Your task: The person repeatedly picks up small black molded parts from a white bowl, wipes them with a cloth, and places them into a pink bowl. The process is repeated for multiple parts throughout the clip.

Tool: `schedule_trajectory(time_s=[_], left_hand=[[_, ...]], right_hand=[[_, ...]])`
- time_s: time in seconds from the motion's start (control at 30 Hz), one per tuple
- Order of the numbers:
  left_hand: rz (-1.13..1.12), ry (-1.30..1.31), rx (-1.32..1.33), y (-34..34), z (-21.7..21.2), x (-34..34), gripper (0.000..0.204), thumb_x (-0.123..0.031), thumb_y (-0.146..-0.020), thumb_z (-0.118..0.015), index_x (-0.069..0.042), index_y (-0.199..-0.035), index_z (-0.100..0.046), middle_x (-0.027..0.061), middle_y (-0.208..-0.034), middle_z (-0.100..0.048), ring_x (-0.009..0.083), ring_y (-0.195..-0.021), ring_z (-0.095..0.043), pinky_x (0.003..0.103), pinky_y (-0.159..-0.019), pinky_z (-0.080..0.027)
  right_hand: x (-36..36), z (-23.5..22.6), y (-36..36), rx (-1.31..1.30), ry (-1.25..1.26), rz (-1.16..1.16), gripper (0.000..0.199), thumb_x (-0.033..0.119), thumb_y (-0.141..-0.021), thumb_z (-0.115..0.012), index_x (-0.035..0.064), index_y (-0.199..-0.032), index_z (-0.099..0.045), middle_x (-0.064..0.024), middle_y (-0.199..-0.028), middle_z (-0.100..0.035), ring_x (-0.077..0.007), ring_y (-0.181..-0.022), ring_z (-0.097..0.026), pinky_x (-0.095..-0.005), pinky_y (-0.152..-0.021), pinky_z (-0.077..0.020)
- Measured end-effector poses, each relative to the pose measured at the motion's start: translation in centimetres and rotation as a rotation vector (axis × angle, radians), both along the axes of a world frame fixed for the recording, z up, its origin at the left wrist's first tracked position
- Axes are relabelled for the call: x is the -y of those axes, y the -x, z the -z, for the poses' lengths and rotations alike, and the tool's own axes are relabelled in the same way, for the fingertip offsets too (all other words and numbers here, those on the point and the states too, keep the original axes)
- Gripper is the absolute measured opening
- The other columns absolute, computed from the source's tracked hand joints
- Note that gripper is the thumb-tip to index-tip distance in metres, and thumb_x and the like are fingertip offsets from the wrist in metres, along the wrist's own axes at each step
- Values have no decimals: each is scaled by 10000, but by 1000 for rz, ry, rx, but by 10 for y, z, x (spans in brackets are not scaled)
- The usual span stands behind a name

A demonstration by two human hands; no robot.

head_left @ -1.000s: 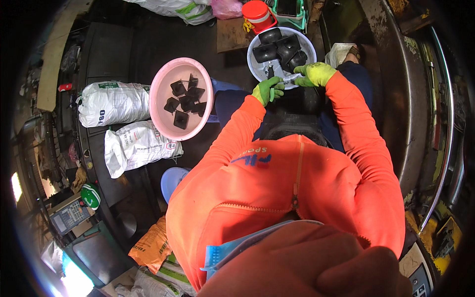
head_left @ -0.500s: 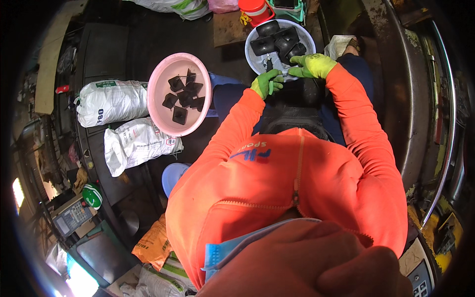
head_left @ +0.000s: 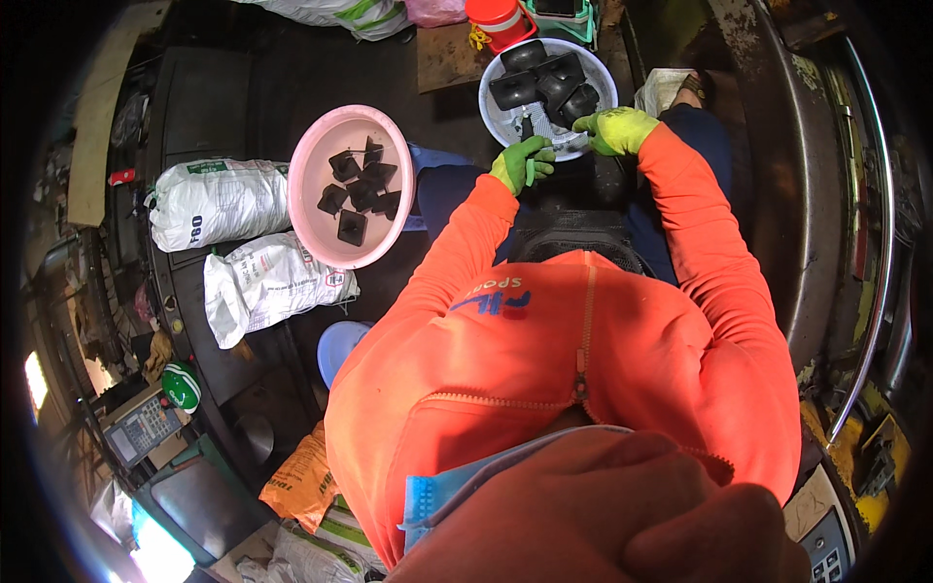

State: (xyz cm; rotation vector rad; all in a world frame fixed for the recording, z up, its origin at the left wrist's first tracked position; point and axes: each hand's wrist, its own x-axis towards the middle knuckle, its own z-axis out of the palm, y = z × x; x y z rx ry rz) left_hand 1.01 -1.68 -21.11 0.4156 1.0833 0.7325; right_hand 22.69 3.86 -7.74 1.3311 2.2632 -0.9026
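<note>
My left hand, in a green glove, is closed at the near rim of a pale blue-white basin. A short dark piece shows just past its fingers; whether they grip it I cannot make out. At the basin's near right rim, my right hand, in a yellow-green glove, has its fingers curled in; what they hold, if anything, is too small to tell. Several black, rounded, block-like parts lie inside the basin, beside a light patterned cloth or sheet.
To the left stands a pink basin with several black square-based parts. White sacks lie beside it. A red container stands behind the blue-white basin. A dark metal machine body and a curved rail border the right side.
My right hand has drawn away from my left toward the right, its fingers more curled now. The left hand stays almost in place, and the basins' contents look the same.
</note>
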Motion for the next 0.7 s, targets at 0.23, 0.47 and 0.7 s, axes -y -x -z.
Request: schedule_trajectory(time_s=[0.23, 0.47, 0.7], left_hand=[[25, -3, 3, -2, -2, 0, 431, -322, -862, -613, 27, -1113, -584, 113, -879, -635, 197, -659, -612, 306, -636, -507], [33, -56, -58, 3, -3, 8, 405, -348, -844, -631, -13, -1071, -646, 123, -963, -654, 180, -716, -637, 286, -616, -502], [138, -94, -222, 5, -22, 10, 494, -465, -818, -586, -42, -1057, -676, 118, -959, -672, 185, -743, -613, 299, -666, -464]], right_hand=[[-2, 8, -6, -78, -56, -42, 525, 395, -842, -572, 180, -1320, -539, -139, -1250, -603, -324, -1157, -566, -408, -983, -430], [-10, 26, -15, -154, -103, -65, 566, 491, -879, -543, 150, -1331, -521, -160, -1208, -623, -349, -1145, -570, -432, -955, -441], [-14, 32, -14, -231, 110, 14, 557, 389, -898, -554, 83, -1358, -488, -167, -1103, -661, -218, -748, -655, -333, -751, -502]])
